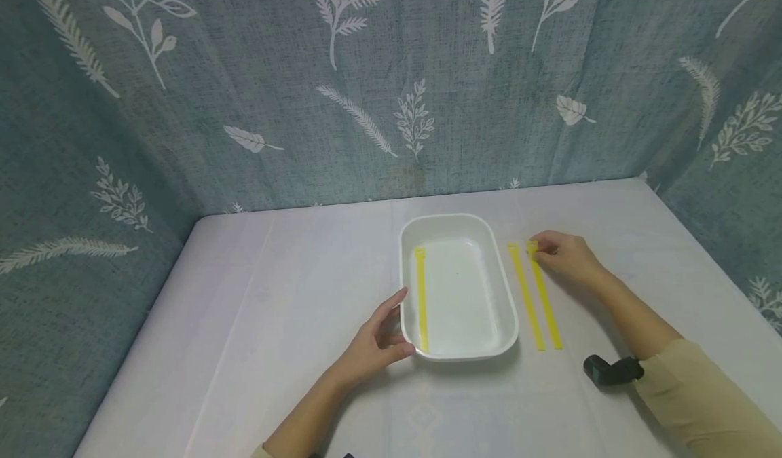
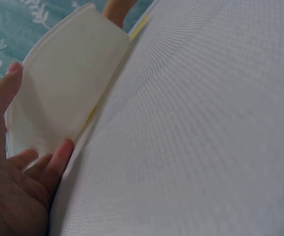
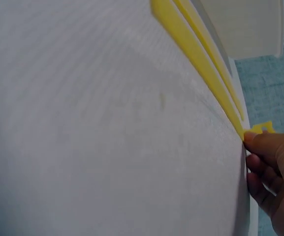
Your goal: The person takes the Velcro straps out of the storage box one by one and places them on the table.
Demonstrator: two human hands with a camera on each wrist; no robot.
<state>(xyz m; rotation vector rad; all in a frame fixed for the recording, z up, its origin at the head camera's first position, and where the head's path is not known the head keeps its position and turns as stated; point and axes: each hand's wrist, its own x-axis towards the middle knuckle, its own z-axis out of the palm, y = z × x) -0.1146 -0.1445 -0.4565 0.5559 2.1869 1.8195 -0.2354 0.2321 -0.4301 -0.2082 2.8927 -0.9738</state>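
A white rectangular tray (image 1: 467, 295) stands on the table, with one yellow slotted-head strap (image 1: 421, 302) lying lengthwise inside along its left wall. My left hand (image 1: 375, 339) rests at the tray's near left corner, thumb by the near wall and loosely spread fingers against the left side. To the right of the tray lie two more yellow straps. My right hand (image 1: 565, 258) pinches the outer strap (image 1: 548, 309) close to its slotted head, between thumb and fingertip. The other strap (image 1: 525, 298) lies between it and the tray. In the right wrist view, the held strap's head (image 3: 265, 127) shows beyond the thumb.
A pale cloth covers the table (image 1: 293, 309). Behind it and at both sides hangs a blue-green curtain (image 1: 275, 105) with white leaf prints. A black wrist device (image 1: 613, 371) is strapped by the right sleeve (image 1: 702, 397).
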